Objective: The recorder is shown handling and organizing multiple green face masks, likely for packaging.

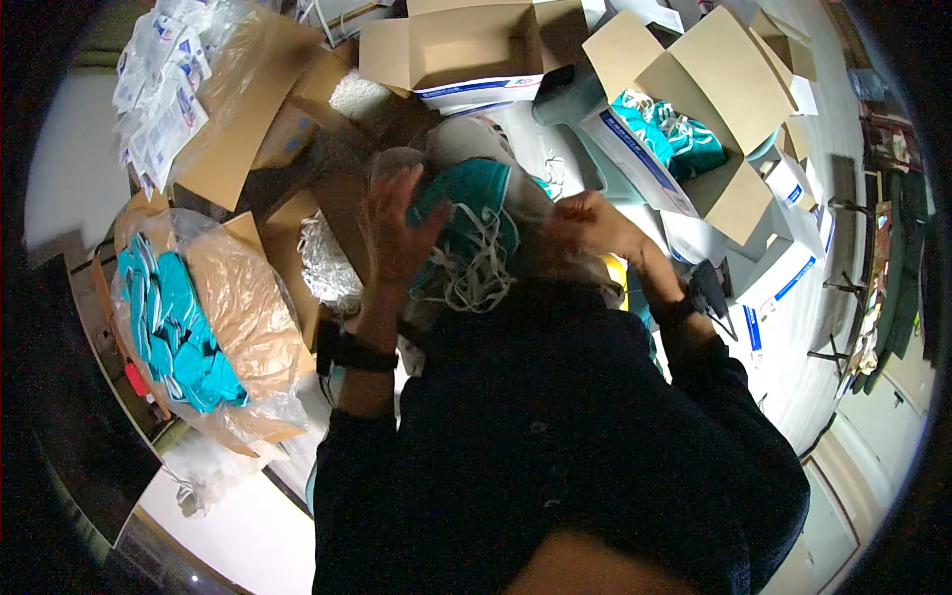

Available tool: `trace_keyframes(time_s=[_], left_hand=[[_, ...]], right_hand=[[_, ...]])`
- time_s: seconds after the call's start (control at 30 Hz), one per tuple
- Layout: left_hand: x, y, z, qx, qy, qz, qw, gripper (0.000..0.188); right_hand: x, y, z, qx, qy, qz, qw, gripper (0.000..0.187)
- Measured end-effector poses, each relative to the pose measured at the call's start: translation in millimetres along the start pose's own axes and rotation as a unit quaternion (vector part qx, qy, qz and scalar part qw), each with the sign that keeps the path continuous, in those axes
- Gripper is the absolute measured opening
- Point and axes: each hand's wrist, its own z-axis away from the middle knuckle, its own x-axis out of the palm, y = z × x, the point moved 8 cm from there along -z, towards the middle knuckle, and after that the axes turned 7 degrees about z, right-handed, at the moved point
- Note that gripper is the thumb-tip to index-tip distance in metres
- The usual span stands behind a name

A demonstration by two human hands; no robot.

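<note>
My left hand (397, 226) is blurred, its fingers spread wide at the left edge of the teal fabric bundle (466, 188), which lies between my hands. My right hand (595, 228) is curled, just to the right; I cannot tell whether it grips anything. White cords (471, 270) hang in loose loops on the bundle's near side, so they could knot together or catch on my left wristband (355, 354) if pulled carelessly. With my left fingers so open, the fabric could slide, having little to pin it there.
</note>
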Motion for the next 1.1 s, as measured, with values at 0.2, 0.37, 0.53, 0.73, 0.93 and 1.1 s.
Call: trace_keyframes(time_s=[0.2,0.37,0.53,0.73,0.93,1.1], left_hand=[[23,46,23,0.054,-0.117,-0.105,0.986,0.055],[27,21,27,0.040,-0.107,-0.065,0.991,0.042],[26,-1,15,0.002,-0.092,-0.021,0.996,0.036],[25,-15,25,-0.071,-0.162,-0.053,0.983,0.031],[20,-19,7,-0.098,-0.197,-0.033,0.975,0.030],[17,-13,8,-0.109,-0.188,-0.035,0.975,0.029]], right_hand=[[-37,247,-74,0.190,0.149,0.145,0.960,0.018],[-10,342,-117,0.198,0.065,0.315,0.926,0.016],[-10,357,-148,0.312,0.103,0.162,0.930,0.034],[3,398,-212,0.208,0.177,0.214,0.938,0.053],[35,478,-257,0.184,0.098,0.457,0.865,0.044],[19,460,-249,0.275,0.063,0.401,0.872,0.029]])
